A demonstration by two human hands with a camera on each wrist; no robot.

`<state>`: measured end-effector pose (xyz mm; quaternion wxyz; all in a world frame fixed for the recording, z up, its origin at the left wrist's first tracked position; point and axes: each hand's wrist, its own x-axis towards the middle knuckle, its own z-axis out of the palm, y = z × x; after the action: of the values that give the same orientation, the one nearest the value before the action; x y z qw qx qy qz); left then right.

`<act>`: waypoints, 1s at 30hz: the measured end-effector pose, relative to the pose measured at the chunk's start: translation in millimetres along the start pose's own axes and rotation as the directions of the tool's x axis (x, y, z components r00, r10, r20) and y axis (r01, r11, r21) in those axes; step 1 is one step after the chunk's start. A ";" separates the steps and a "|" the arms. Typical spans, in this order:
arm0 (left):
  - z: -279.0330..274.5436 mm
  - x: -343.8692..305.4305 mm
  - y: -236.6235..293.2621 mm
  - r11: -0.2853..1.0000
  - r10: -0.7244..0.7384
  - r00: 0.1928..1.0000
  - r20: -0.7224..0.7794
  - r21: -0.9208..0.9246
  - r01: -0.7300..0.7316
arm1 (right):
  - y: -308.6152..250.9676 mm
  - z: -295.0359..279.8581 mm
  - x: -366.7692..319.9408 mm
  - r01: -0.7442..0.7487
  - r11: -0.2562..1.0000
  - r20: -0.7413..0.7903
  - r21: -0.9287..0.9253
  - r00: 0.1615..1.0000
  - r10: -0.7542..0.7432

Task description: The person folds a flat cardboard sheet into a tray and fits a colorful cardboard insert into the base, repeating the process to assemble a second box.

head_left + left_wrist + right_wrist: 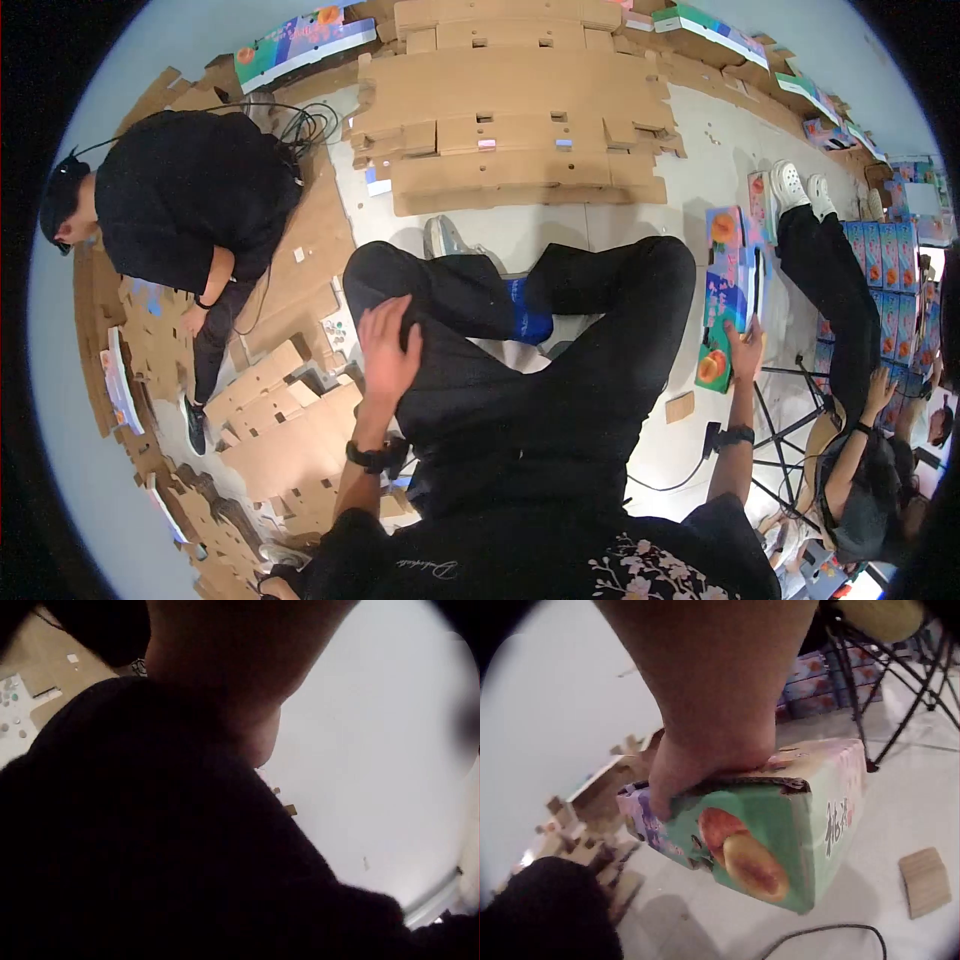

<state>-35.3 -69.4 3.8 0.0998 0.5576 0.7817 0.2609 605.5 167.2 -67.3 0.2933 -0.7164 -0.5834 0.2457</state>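
My right hand [744, 352] grips a printed cardboard box [722, 290] by its upper edge, to the right of my knee in the head view. Peaches, pink writing and green, blue and purple patches cover the box. From the right wrist, the box [750, 847] appears tilted above the pale floor, with the thumb over its near side and the other fingers mostly hidden. My left hand [390, 350] rests with fingers extended on my dark trouser leg [440, 330]. In the left wrist view, the leg [150, 825] hides most of that hand.
Flattened cardboard [520, 90] lies ahead, and more sheets [290, 440] lie at left. One person [190, 190] sits at left; another person's legs [835, 290] stretch beside stacked printed boxes [885, 260]. A cardboard scrap [925, 881], a cable [832, 927] and folding stool legs [900, 690] are near the held box.
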 end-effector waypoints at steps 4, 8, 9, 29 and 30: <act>6.1 -2.3 -7.6 0.998 -0.058 0.998 -0.025 -0.037 0.058 | 72.2 10.8 22.8 -0.078 0.924 -0.042 -0.373 0.997 0.067; 8.6 9.9 -3.4 0.997 -0.078 0.997 -0.023 -0.010 0.078 | 83.0 71.0 89.8 0.377 0.876 -0.072 -0.300 0.907 -0.415; 9.9 11.9 -3.3 0.996 -0.089 0.996 -0.026 -0.009 0.089 | 73.7 89.2 114.5 0.251 0.861 0.041 -0.442 0.965 -0.260; 11.9 23.1 -10.0 0.990 -0.127 0.992 -0.022 -0.064 0.126 | -176.9 317.8 218.8 0.204 0.946 0.294 -0.252 0.948 -0.126; 12.2 24.6 -10.0 0.989 -0.133 0.991 -0.016 -0.070 0.131 | -192.3 303.9 224.8 0.234 0.942 0.220 -0.241 0.958 -0.182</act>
<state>-46.8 -45.5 -8.4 0.1278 0.4981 0.8085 0.2862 306.1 456.4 -148.5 0.1610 -0.6558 -0.7095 0.2017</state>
